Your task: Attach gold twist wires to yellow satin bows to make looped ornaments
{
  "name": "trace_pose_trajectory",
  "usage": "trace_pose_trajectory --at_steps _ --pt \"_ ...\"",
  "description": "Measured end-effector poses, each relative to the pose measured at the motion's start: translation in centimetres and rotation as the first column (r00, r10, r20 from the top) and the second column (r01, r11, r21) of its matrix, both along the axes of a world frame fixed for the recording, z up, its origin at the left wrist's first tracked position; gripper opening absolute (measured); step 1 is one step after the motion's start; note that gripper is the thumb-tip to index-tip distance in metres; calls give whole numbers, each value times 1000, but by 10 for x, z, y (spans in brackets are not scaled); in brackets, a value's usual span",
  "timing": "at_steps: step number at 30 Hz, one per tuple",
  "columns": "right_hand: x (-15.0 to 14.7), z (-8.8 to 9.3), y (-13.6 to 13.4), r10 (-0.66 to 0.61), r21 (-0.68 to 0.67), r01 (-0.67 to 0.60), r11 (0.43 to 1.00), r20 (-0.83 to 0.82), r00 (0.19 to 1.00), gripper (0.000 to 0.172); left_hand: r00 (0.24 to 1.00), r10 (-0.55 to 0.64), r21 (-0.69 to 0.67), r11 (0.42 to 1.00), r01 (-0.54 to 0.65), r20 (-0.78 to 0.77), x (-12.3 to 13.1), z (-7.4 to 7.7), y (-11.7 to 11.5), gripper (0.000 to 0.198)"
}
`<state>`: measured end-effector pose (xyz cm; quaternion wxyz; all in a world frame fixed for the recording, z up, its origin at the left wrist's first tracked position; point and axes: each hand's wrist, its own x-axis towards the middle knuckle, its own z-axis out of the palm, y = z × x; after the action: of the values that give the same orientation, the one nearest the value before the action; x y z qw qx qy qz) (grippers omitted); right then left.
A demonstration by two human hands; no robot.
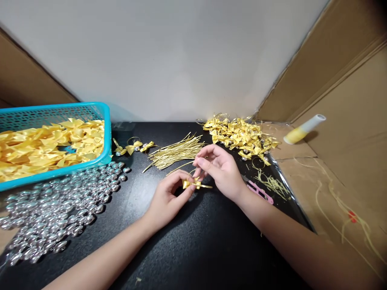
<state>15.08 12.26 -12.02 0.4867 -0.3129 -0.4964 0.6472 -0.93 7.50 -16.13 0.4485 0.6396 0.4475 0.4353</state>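
Between the thumb and fingers of my left hand (167, 197) is a small yellow ribbon bow (187, 185), with a thin gold cord at it. My right hand (222, 171) is just above and to the right, its thumb and fingertips pinched on the gold cord; the exact hold is partly hidden by the fingers. Behind my hands lies a bundle of cut gold cords (175, 152). To its left are a few finished-looking bows with silver beads (133, 147), and at the back right a heap of beaded bows with cord loops (238, 137).
A turquoise basket (107, 133) of yellow bows stands at the left, with many silver beads (60, 213) spread before it. Right of my right hand lie a pink-handled tool (261, 193) and cord scraps (273, 183). A yellow-white tube (304, 129) rests on cardboard. A pale wall closes the back.
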Motion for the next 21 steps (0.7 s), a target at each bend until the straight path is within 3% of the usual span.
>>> trace_pose_trajectory --at_steps 7,15,21 --pt "2 1 -1 8 0 -8 1000 63 998 17 993 25 -121 993 -11 111 2 0 -2 10" --pt "-3 -4 -10 39 4 -40 999 138 990 11 995 80 -21 997 -79 54 1 -2 -2 11" --pt "-4 -7 -15 28 63 -41 997 191 981 9 988 118 -38 993 -114 104 1 -4 -4 11"
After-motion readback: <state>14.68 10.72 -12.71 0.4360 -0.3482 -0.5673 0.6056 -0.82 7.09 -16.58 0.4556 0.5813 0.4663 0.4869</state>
